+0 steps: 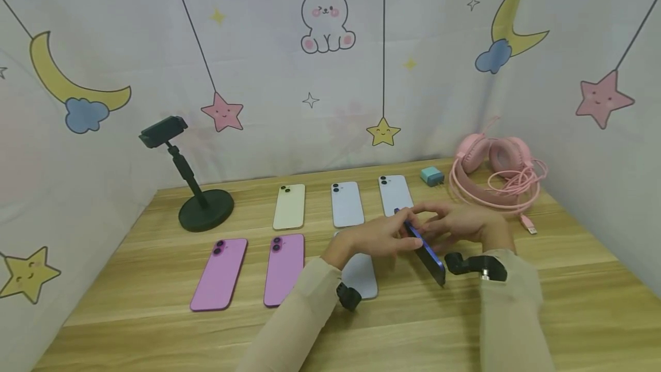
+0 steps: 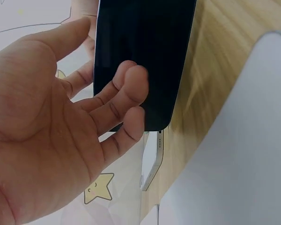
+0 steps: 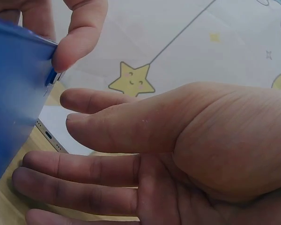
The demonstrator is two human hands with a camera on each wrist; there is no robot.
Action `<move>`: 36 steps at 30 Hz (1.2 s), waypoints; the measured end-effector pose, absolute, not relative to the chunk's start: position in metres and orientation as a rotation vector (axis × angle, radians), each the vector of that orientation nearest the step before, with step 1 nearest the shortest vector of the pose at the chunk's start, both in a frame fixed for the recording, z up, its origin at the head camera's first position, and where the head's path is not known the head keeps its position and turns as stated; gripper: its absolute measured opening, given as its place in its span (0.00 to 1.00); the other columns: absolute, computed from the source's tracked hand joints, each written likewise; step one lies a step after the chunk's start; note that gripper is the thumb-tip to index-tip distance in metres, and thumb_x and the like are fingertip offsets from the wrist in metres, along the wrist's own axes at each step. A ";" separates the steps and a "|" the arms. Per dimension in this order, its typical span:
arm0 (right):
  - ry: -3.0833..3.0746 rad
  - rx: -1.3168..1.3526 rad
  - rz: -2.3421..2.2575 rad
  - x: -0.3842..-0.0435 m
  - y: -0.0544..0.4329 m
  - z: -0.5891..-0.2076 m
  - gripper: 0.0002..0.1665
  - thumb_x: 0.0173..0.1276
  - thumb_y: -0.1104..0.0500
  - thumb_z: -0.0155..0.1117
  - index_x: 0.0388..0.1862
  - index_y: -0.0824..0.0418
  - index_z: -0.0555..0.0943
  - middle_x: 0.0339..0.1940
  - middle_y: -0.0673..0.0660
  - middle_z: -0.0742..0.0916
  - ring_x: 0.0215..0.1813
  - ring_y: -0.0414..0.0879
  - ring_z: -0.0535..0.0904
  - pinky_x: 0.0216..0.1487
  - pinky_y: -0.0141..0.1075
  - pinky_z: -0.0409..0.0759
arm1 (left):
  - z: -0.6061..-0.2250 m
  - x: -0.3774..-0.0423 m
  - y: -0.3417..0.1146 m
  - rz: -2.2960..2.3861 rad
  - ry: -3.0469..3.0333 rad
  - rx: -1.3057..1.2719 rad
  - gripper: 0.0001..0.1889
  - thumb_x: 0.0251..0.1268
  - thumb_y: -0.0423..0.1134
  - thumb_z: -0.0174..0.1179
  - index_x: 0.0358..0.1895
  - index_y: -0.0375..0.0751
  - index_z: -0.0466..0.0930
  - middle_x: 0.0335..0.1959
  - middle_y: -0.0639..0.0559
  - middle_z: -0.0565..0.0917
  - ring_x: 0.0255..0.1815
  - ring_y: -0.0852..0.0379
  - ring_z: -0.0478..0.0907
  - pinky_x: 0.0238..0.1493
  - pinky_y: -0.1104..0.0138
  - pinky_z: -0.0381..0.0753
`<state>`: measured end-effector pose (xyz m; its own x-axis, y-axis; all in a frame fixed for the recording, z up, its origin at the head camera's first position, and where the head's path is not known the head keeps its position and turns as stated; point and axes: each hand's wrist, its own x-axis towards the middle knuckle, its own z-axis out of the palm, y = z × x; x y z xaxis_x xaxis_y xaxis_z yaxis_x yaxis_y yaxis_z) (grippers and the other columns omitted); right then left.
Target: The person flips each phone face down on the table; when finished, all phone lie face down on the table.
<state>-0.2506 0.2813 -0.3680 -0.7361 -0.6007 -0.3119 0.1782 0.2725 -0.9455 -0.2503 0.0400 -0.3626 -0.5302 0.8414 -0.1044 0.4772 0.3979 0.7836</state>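
Observation:
A blue smartphone [image 1: 426, 251] stands tilted above the table, its dark screen [image 2: 145, 42] toward my left side and its blue back [image 3: 14, 93] toward my right. My left hand [image 1: 379, 236] holds it by the edge; in the left wrist view, fingertips lie against the screen. Just right of the phone, my right hand [image 1: 462, 224] is held with its fingers extended and loosely spread. In the right wrist view they appear apart from the phone's back. A white phone [image 1: 395, 195] lies behind the hands, and a pale phone [image 1: 361, 277] lies partly hidden beneath my left forearm.
Two purple phones [image 1: 219, 274] lie at front left. A cream phone [image 1: 289, 206] and another white phone [image 1: 348, 204] are in the back row. A black stand [image 1: 206, 210] is at left; a blue charger [image 1: 432, 175] and pink headphones [image 1: 508, 157] with coiled cable are at back right.

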 end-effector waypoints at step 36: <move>1.983 -0.207 -1.465 -0.245 0.291 -0.362 0.36 0.72 0.70 0.55 0.77 0.61 0.60 0.49 0.65 0.82 0.49 0.54 0.84 0.50 0.45 0.83 | -0.370 -0.258 0.033 0.794 2.205 1.068 0.13 0.74 0.40 0.60 0.55 0.44 0.70 0.35 0.52 0.82 0.30 0.60 0.77 0.33 0.71 0.74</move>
<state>-0.2448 0.2910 -0.3623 -0.7727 -0.4863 -0.4079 0.2471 0.3614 -0.8990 -0.2575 0.0334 -0.3699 -0.5269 0.8201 -0.2234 0.4895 0.5076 0.7091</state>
